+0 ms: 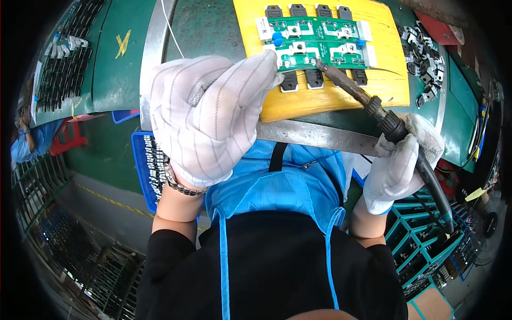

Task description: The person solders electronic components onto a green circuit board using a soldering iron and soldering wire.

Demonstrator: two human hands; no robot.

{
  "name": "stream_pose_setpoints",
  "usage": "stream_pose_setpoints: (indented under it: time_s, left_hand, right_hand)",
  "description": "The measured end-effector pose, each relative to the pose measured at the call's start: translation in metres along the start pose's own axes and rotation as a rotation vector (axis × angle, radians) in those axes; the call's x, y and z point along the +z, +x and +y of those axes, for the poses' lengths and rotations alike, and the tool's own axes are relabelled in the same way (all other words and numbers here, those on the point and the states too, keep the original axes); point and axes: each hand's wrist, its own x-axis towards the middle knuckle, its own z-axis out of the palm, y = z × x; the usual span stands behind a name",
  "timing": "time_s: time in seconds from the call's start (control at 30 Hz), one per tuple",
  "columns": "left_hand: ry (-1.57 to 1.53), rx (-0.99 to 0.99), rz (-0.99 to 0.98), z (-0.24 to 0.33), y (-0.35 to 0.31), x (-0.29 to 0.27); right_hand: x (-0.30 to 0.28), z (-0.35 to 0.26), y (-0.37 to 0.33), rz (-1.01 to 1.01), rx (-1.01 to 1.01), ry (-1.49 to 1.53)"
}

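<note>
Two narrow green circuit boards [317,48] lie side by side on a yellow board [320,101], with black components with pale edges [288,81] sticking out along both long sides. My left hand [205,109], in a white striped glove, is closed at their left end, its fingertips over the nearer board's edge. A thin pale wire [172,29] runs down behind this hand; what the fingertips pinch is hidden. My right hand [405,162], also gloved, grips a soldering iron [392,125] by its dark handle. The iron's tip touches or hovers over the nearer board's front edge.
Rows of black parts [66,74] lie on the green table at far left. Loose metal parts [424,64] are heaped on the right. A blue bin of small parts [141,170] stands below the table edge [320,136]. Teal racks [421,234] stand at lower right.
</note>
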Motion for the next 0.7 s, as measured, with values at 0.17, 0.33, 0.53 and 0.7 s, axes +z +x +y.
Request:
stream_pose_setpoints:
  time_s: [0.17, 0.33, 0.53, 0.7]
  left_hand:
    - [-0.012, -0.013, 0.009, -0.003, -0.003, 0.004]
    - [-0.018, -0.004, 0.027, -0.002, -0.003, 0.012]
    - [-0.084, -0.061, 0.034, -0.003, 0.000, 0.003]
    - [-0.010, -0.043, -0.002, -0.003, -0.003, -0.002]
  right_hand:
    - [0.002, 0.000, 0.004, -0.003, -0.117, -0.121]
    - [0.002, 0.000, 0.003, 0.008, -0.096, -0.109]
    - [-0.002, 0.000, 0.000, -0.021, -0.045, -0.059]
    - [-0.012, 0.005, -0.004, 0.011, 0.012, 0.045]
